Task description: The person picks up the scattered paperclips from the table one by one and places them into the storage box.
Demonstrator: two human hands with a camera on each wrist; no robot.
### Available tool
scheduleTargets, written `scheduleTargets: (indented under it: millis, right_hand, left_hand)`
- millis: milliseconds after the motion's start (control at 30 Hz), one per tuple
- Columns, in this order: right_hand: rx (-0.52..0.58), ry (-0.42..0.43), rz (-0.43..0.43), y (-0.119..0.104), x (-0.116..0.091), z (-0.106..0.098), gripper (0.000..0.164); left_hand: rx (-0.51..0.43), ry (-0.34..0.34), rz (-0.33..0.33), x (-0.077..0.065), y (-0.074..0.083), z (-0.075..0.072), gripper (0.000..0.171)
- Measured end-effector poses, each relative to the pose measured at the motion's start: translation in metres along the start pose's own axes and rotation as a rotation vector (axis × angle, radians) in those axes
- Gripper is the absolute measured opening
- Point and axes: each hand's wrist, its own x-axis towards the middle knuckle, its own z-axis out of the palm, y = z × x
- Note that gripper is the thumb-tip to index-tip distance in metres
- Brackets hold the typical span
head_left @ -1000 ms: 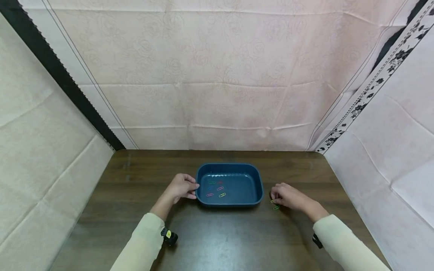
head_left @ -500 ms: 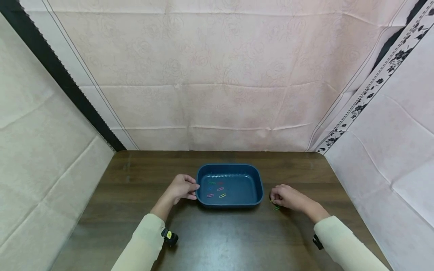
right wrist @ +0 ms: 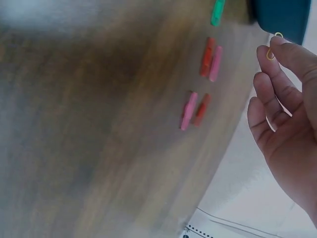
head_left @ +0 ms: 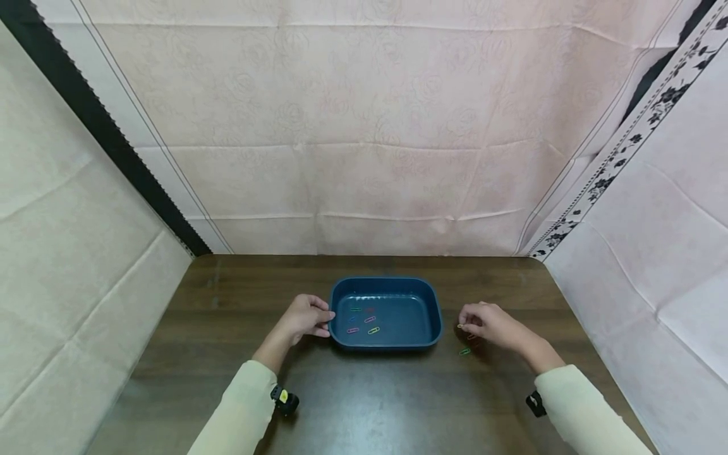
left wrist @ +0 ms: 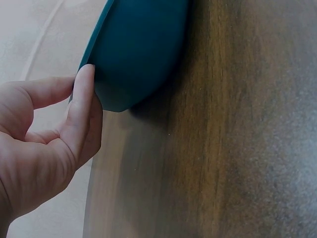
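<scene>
My left hand (head_left: pixel 304 317) pinches the left rim of a dark blue tray (head_left: pixel 418 338) between thumb and fingers; the left wrist view shows the fingertips (left wrist: pixel 85 74) at that rim. To the right of the tray, my right hand (head_left: pixel 493 323) pinches a yellow paper clip (right wrist: pixel 270 53) between thumb and index finger, above the tabletop. Below that hand lie several paper clips: a green one (right wrist: pixel 217 12), two red ones and two pink ones. Inside the tray, toward its left half, rest more clips, among them a yellow one (head_left: pixel 373 330) and a pink one (head_left: pixel 353 330).
Everything stands on a brown wooden table (head_left: pixel 364 398) with rounded far corners. A pale patterned cloth (head_left: pixel 364 126) hangs behind its far edge, with more cloth along both sides. Each wrist carries a small dark camera.
My right hand has lifted and shifted slightly right with the yellow paper clip, uncovering green and reddish clips on the table. The left hand keeps its hold on the tray.
</scene>
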Motion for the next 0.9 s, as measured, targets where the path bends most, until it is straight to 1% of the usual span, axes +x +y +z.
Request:
scheduleTargets:
  millis: [167,433,600,800,833,900]
  right_hand:
    - [-0.023,0.038,-0.003,-0.004,0.001,-0.009,0.006]
    - [-0.019,0.059,0.013,-0.011,0.006,-0.020,0.007]
    - [-0.013,0.073,-0.009,-0.016,0.011,-0.025,0.002]
    - [-0.011,0.070,-0.026,-0.026,0.020,-0.032,0.002]
    - [-0.013,0.066,-0.034,-0.027,0.022,-0.033,0.004]
    - [-0.015,0.065,-0.052,-0.030,0.025,-0.035,0.003]
  left_hand:
    - [-0.009,-0.005,0.005,-0.001,0.000,0.000,0.020]
    - [-0.015,-0.007,-0.002,-0.001,0.001,0.000,0.020]
    - [-0.024,-0.010,0.003,0.000,0.000,0.000,0.020]
    - [-0.017,-0.010,0.000,0.001,-0.001,0.000,0.020]
    - [-0.016,-0.010,0.000,0.001,-0.001,0.000,0.019]
    - [-0.017,-0.011,0.000,0.002,-0.001,0.000,0.019]
